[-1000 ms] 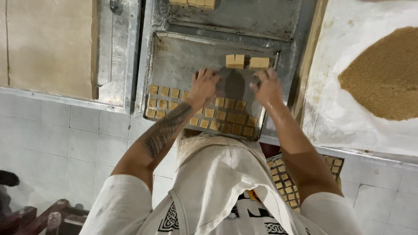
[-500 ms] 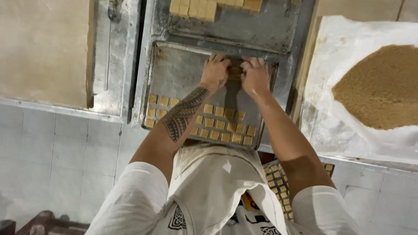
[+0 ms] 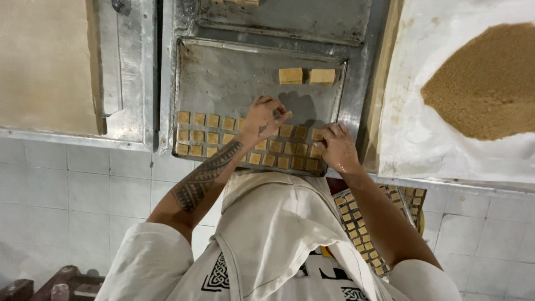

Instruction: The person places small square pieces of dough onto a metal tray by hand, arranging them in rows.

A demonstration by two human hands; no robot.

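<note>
Two hands: both over the near rows of small tan squares (image 3: 278,147) on a metal tray (image 3: 223,78).
Left hand (image 3: 262,120): fingers curled, tips pinching one square above the rows.
Right hand (image 3: 337,147): fingers together, pressed flat on the row's right end.
Far tray edge: two larger tan blocks (image 3: 306,76), side by side.
Right side: brown crumb heap (image 3: 485,83) on white sheet (image 3: 423,128).

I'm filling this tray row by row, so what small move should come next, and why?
Probably set the piece pinched in the left hand down at the top row's open end. Three rows of small squares already fill the tray's near edge, the right hand rests on them, and bare metal lies beyond.
</note>
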